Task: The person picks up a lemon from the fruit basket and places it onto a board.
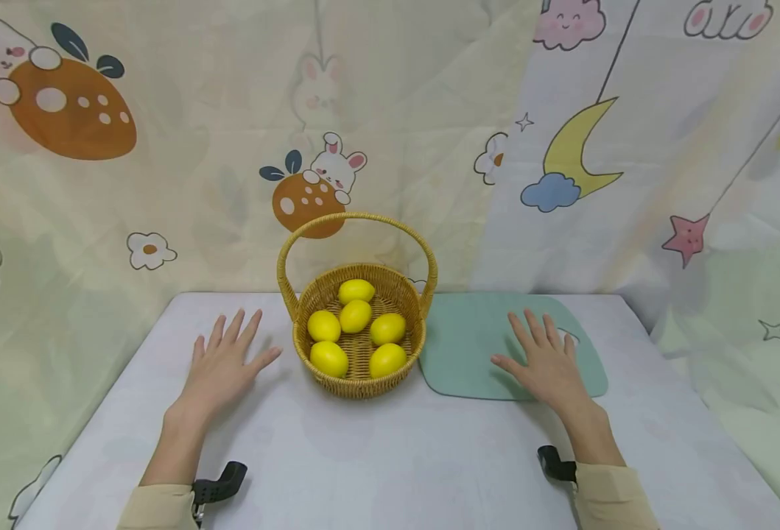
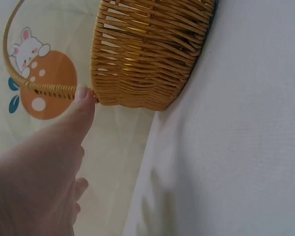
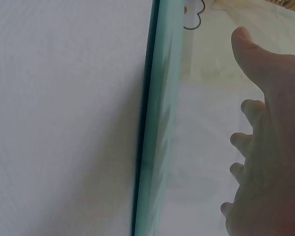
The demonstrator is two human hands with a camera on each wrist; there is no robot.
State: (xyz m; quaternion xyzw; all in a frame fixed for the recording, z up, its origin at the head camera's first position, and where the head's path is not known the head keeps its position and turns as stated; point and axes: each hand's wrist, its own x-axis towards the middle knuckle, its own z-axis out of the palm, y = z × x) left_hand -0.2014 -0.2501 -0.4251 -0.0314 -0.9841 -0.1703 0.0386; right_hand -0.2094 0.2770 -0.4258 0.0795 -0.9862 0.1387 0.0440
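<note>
A wicker basket [image 1: 358,388] with a tall arched handle stands at the middle of the table, holding several yellow lemons [image 1: 328,359]. To its left my left hand [image 1: 220,368] hovers palm down, fingers spread and holding nothing. In the left wrist view the thumb overlaps the foot of the basket's handle [image 2: 49,89]. On the other side, my right hand [image 1: 545,364] is spread above a pale green mat [image 1: 462,346], likewise holding nothing. The right wrist view shows the mat [image 3: 160,118] edge-on below the raised fingers.
The table [image 1: 390,464] wears a white cloth. Right behind it hangs a printed curtain [image 1: 416,132] with rabbits, flowers and a moon. The mat lies beside the basket's right side. A black wrist camera [image 1: 220,482] sits on the left sleeve, another black camera [image 1: 555,465] on the right.
</note>
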